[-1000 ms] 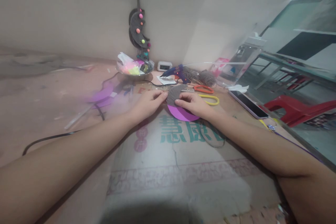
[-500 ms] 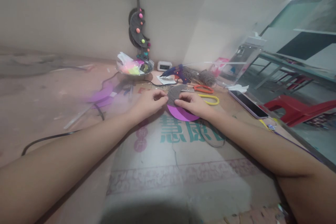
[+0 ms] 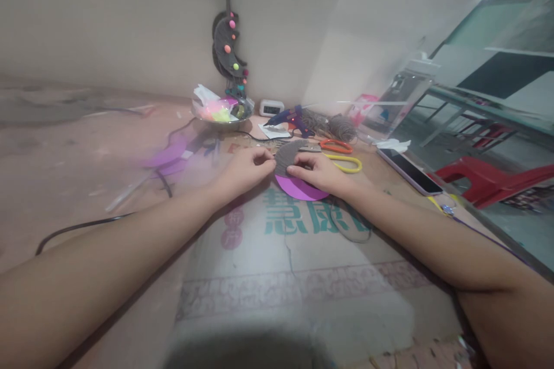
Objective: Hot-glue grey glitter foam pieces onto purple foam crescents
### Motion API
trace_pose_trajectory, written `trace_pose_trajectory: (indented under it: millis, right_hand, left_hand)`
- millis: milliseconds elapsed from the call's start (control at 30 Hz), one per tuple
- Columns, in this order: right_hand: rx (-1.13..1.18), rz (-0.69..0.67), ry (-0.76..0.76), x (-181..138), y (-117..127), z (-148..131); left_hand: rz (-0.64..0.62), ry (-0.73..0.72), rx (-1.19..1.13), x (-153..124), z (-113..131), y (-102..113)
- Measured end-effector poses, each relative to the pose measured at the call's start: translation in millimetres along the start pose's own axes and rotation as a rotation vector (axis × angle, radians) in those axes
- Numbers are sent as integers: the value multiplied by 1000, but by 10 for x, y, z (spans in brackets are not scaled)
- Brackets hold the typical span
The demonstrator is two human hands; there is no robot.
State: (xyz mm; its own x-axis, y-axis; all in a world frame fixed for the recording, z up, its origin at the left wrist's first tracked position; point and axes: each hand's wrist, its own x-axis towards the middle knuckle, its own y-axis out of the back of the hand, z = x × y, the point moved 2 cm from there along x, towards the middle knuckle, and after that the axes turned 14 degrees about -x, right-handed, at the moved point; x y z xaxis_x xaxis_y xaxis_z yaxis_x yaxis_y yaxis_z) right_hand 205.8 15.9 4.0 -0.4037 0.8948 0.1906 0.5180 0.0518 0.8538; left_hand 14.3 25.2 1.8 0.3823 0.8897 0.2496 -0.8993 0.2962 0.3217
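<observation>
A purple crescent-edged piece (image 3: 302,188) with grey yarn (image 3: 285,160) wound in close rows over its upper part lies between my hands, above the printed cardboard. My left hand (image 3: 249,170) is closed, thumb and forefinger pinched at the left rim of the yarn-covered part; what sits between those tips is too small to make out. From the right, my right hand (image 3: 319,173) grips the piece, its thumb lying across the grey rows. A loose strand (image 3: 352,236) curls on the cardboard below my right wrist.
Orange-handled scissors (image 3: 336,146) and yellow-handled scissors (image 3: 346,164) lie just beyond my right hand. Behind are a glue gun (image 3: 294,120), yarn balls (image 3: 341,127), a small clock (image 3: 272,108) and a bowl (image 3: 221,120) of bright bits. A phone (image 3: 409,171) rests rightward; a decorated crescent (image 3: 225,46) hangs behind.
Almost nothing differs. My left fingertips have shifted very slightly left along with the rim of the yarn-covered piece, while my right hand keeps its grip.
</observation>
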Motion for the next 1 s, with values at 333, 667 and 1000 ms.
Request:
trace_pose_trajectory:
  millis: [333,667,1000]
  right_hand:
    - [22,-3,-24,-4,-4,0]
    - [23,-5,-7,-1,-1,-13]
    - [51,-4,11,8,-9,4]
  left_hand:
    - [-1,-8,7,-6,6,0]
    - [-16,-26,32,1,17,1]
    - [-22,-24,-45,6,-31,5]
